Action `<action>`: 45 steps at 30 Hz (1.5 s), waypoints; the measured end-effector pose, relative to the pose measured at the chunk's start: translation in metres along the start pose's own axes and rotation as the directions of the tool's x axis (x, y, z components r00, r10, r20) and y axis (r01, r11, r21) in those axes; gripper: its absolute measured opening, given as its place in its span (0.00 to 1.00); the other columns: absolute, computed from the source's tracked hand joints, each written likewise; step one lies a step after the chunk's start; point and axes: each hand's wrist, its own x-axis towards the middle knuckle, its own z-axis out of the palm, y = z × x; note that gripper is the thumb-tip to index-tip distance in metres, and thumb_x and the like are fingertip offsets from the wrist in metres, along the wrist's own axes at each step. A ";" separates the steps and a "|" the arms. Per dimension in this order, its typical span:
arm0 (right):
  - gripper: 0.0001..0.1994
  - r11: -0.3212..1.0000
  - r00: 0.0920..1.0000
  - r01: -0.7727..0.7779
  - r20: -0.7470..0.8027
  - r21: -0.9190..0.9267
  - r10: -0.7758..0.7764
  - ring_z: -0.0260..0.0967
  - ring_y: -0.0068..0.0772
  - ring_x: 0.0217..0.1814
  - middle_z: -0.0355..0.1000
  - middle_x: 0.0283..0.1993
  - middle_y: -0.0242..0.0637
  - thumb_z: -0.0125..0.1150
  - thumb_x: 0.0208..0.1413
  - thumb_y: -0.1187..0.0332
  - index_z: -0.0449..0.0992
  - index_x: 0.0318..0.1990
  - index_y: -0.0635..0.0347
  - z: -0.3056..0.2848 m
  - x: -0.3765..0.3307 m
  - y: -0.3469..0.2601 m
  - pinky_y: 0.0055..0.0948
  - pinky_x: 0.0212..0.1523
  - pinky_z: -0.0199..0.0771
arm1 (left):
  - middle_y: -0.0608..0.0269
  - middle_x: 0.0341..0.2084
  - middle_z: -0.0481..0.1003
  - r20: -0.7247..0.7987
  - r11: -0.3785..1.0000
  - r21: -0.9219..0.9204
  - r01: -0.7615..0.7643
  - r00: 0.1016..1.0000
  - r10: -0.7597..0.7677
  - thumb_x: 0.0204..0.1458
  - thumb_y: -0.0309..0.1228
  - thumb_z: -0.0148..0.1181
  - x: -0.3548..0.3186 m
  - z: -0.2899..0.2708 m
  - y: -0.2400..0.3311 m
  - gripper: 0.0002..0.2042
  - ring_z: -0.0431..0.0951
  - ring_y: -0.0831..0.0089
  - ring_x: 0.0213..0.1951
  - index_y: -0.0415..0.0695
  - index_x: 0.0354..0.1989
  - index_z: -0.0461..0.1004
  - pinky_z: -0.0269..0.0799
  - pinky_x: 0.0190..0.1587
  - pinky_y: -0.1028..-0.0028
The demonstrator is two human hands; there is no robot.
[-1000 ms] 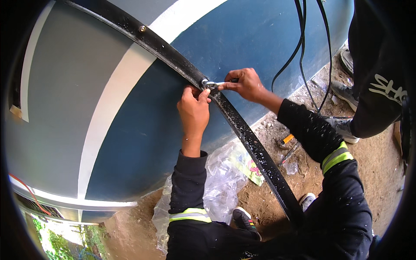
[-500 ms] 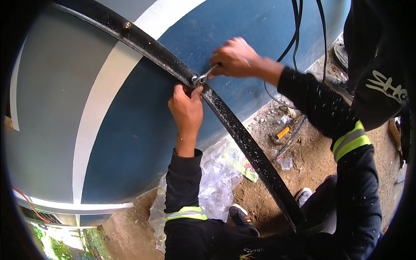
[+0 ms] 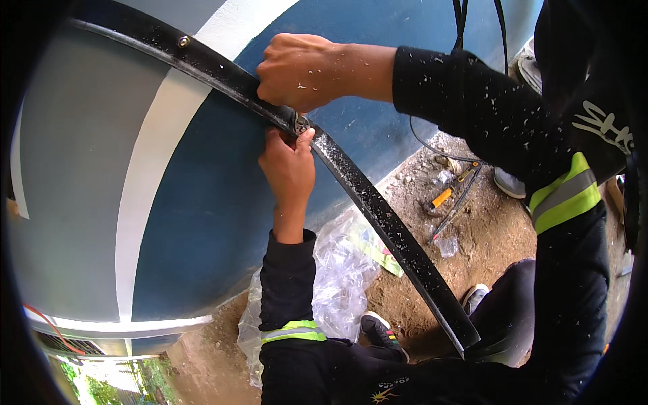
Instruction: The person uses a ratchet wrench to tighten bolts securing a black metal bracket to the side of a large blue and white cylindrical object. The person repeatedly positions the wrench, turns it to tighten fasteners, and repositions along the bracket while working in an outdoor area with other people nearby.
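Note:
A long black metal bar (image 3: 378,209) runs diagonally across a blue, white and grey painted wall (image 3: 202,223). My left hand (image 3: 287,165) reaches up under the bar and pinches a small silver fastener (image 3: 300,124) on it. My right hand (image 3: 297,71) is closed over the bar just above that fastener, knuckles toward me. A second silver bolt (image 3: 182,42) sits farther up the bar. Both sleeves are dark with reflective yellow-green bands and white specks.
Crumpled clear plastic bags (image 3: 337,277) lie on the dirt ground below. An orange-handled tool (image 3: 442,197) and metal rods lie on the dirt to the right. Black cables (image 3: 462,13) hang down the wall. Another person's shoe (image 3: 509,182) is nearby.
My right hand has moved from the right of the fastener up and over the bar, closing on it. My left hand stays at the fastener. The view has come closer.

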 end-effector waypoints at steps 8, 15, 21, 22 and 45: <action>0.24 0.482 0.770 -0.481 0.089 0.732 0.632 0.81 0.42 0.27 0.83 0.27 0.41 0.74 0.61 0.39 0.92 0.38 0.53 0.091 -0.077 -0.066 0.42 0.34 0.80 | 0.57 0.31 0.87 0.093 0.997 -0.009 0.079 0.993 -0.077 0.62 0.26 0.73 0.002 -0.010 -0.001 0.09 0.88 0.73 0.29 0.34 0.42 0.79 0.83 0.35 0.73; 0.23 0.567 0.672 -0.478 -0.135 0.671 0.728 0.82 0.47 0.28 0.84 0.28 0.42 0.71 0.64 0.39 0.92 0.41 0.50 0.148 -0.083 -0.087 0.43 0.34 0.81 | 0.57 0.30 0.86 0.073 0.995 -0.029 0.095 0.993 -0.093 0.62 0.25 0.73 0.002 -0.011 0.005 0.09 0.89 0.74 0.31 0.34 0.42 0.79 0.84 0.35 0.73; 0.16 0.940 0.973 -0.226 0.020 0.257 0.229 0.85 0.44 0.33 0.84 0.29 0.36 0.76 0.58 0.50 0.90 0.33 0.52 0.041 -0.045 0.000 0.43 0.35 0.81 | 0.43 0.34 0.86 0.031 0.995 0.009 0.096 0.995 -0.096 0.57 0.23 0.76 0.000 -0.002 0.010 0.13 0.88 0.43 0.39 0.35 0.43 0.75 0.81 0.42 0.54; 0.15 0.969 0.988 -0.144 -0.031 0.202 0.154 0.85 0.43 0.33 0.84 0.28 0.36 0.79 0.55 0.52 0.89 0.30 0.55 0.023 -0.032 0.003 0.42 0.35 0.81 | 0.43 0.35 0.86 0.025 0.996 0.000 0.095 0.995 -0.095 0.56 0.23 0.76 0.000 -0.001 0.011 0.13 0.89 0.44 0.39 0.35 0.43 0.76 0.81 0.42 0.55; 0.18 0.227 0.653 -0.535 0.228 0.813 0.722 0.76 0.35 0.26 0.82 0.27 0.36 0.82 0.56 0.45 0.89 0.34 0.51 0.118 -0.081 -0.062 0.41 0.32 0.74 | 0.56 0.30 0.86 0.040 0.994 -0.066 0.086 0.996 -0.084 0.58 0.24 0.76 0.000 -0.006 0.005 0.11 0.89 0.65 0.31 0.36 0.43 0.78 0.81 0.36 0.67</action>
